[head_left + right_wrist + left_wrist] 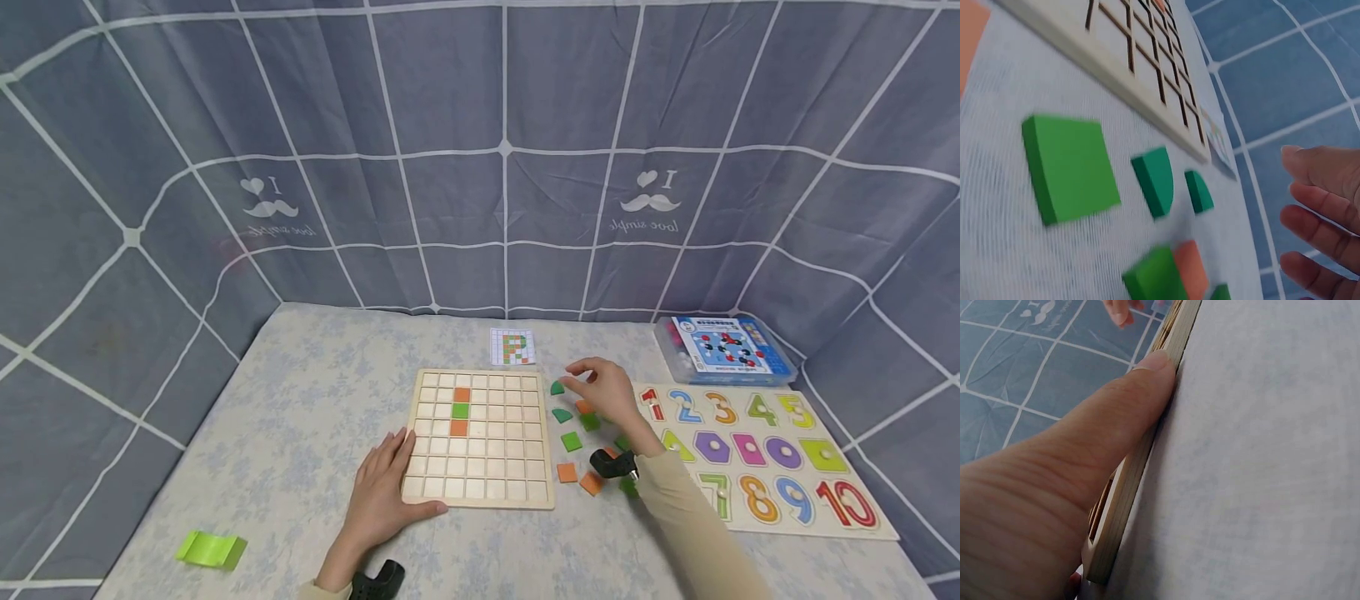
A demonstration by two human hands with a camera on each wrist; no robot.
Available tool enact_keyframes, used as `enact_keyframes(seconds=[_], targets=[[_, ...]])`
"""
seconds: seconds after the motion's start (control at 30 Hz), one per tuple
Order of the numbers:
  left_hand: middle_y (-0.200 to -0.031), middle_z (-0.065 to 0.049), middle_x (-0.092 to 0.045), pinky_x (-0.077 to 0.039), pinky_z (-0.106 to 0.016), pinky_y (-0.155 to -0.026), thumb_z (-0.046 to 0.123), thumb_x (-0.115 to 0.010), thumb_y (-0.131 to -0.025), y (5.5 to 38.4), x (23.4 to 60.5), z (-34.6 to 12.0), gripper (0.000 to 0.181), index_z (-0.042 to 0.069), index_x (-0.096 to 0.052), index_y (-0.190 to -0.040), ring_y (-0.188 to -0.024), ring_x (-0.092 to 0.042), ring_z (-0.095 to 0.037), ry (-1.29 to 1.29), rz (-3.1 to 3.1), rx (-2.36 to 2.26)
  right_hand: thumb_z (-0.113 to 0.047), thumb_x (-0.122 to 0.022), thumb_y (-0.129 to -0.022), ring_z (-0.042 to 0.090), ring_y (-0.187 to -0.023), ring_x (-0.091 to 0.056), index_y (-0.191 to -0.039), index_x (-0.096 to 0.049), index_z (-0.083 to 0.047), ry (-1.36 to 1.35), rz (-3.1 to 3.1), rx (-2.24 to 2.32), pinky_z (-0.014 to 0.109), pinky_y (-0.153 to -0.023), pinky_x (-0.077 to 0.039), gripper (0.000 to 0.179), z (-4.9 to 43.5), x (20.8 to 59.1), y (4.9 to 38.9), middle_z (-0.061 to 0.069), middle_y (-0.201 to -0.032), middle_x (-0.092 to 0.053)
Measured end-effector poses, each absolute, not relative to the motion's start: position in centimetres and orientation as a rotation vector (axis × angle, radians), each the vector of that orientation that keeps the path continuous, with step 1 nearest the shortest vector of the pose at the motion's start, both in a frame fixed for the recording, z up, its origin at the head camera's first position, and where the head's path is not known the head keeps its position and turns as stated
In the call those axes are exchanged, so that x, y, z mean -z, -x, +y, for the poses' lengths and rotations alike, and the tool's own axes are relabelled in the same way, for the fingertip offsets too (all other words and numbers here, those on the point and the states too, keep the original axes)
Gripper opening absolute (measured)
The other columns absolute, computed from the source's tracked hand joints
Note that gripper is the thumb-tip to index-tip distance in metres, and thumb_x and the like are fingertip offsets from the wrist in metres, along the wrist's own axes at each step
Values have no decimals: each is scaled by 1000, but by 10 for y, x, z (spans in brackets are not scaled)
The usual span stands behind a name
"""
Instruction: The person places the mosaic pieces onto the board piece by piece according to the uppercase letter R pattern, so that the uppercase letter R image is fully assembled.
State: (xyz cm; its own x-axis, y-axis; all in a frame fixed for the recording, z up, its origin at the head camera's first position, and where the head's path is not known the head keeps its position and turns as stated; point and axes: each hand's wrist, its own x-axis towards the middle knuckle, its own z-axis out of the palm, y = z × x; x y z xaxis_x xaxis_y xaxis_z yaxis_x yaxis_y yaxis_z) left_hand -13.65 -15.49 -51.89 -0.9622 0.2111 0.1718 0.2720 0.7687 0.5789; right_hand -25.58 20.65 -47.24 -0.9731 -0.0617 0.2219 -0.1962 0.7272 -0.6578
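Note:
A wooden grid board point(480, 492) lies flat, with an orange tile point(462, 394), a green tile point(460, 410) and another orange tile point(458, 428) stacked in one column of cells. My left hand point(381, 492) rests at its lower left corner, thumb point(1116, 415) along the front edge and the other fingers spread at the left side. To the right of the board, my right hand point(606, 392) hovers with loosely bent fingers beside a dark green rounded piece point(557, 388). Nothing shows between those fingers in the right wrist view. A second dark green piece point(1154, 181) lies close by.
Loose square tiles, green point(572, 442) and orange point(567, 473), lie between the board and a number puzzle board point(787, 467). Behind the grid board is a pattern card point(513, 347). A plastic box point(726, 350) stands back right; a lime green block point(212, 550) lies front left.

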Motion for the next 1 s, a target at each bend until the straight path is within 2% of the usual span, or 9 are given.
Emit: enact_keyframes(seconds=[0.47, 0.73, 0.87, 1.0], targets=[[-150, -20, -28, -14, -56, -107, 62, -78, -64, 137, 518, -155, 113, 0, -32, -147, -139, -17, -38, 393, -2867, 960, -27, -74, -84, 21, -70, -53, -106, -72, -4, -125, -2772, -1046, 33, -57, -42, 33, 230, 477, 255, 11, -100, -65], [-149, -20, -29, -15, -57, -107, 61, -78, -64, 136, 518, -155, 113, -1, -33, -146, -138, -18, -38, 400, -2855, 951, -29, -74, -84, 29, -85, -63, -110, -70, -3, -61, -2810, -1044, 43, -69, -51, 37, 239, 481, 257, 13, -101, -65], [-149, -20, -30, -15, -57, -107, 62, -78, -64, 136, 518, -155, 113, -1, -33, -146, -138, -19, -38, 403, -2852, 950, -30, -74, -84, 31, -90, -63, -109, -70, -2, -24, -2842, -1035, 46, -72, -50, 37, 241, 481, 258, 14, -101, -66], [-150, -19, -29, -15, -56, -107, 62, -78, -64, 136, 518, -155, 113, 0, -33, -147, -138, -18, -38, 400, -2858, 951, -29, -74, -84, 30, -87, -62, -107, -70, -2, 7, -2866, -1007, 44, -71, -48, 36, 243, 480, 259, 14, -98, -67]])
